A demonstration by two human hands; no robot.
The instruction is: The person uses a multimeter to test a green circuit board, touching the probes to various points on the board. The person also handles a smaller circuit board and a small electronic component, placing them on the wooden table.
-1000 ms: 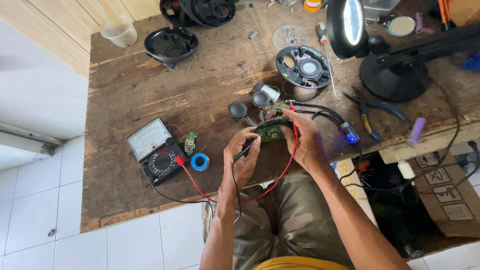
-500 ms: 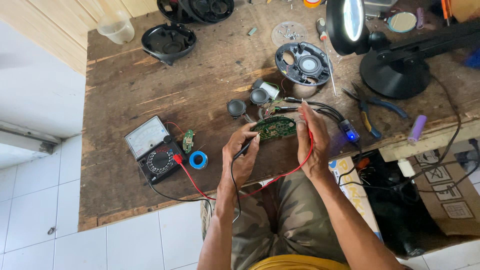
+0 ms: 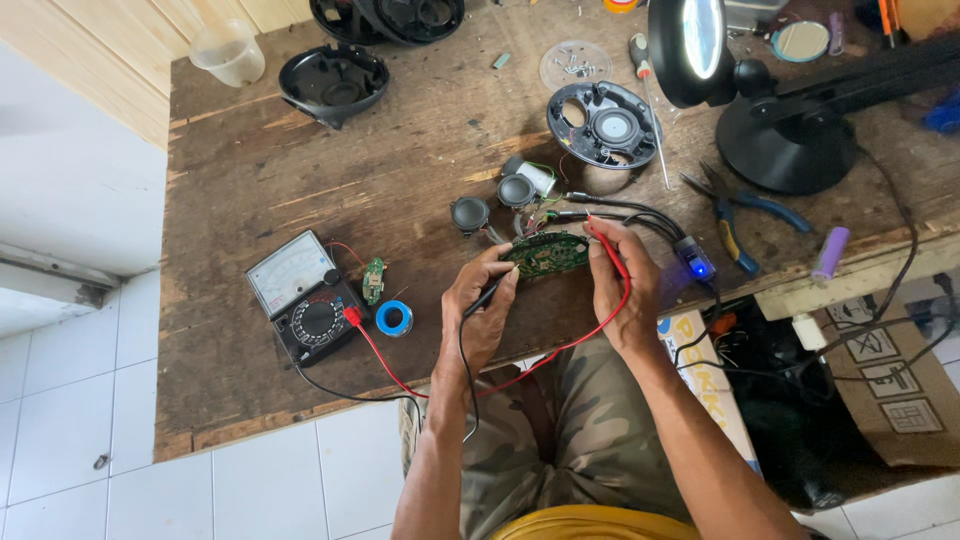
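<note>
Green circuit board (image 3: pixel 546 254) lies w/ long axis left-right between both hands: left hand (image 3: pixel 482 305) fingers pinch black probe (image 3: pixel 490 293), right hand (image 3: pixel 620 280) fingers clamp red probe (image 3: pixel 606 245), both tips at the board.

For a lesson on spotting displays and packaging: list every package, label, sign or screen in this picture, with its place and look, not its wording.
Meter dial: on the analogue multimeter at the left of the bench, pale rectangular face above a black knob.
Cardboard box: on the floor at the lower right, brown, with black square symbols.
White box: beside the person's right knee, white with blue and orange print.
</note>
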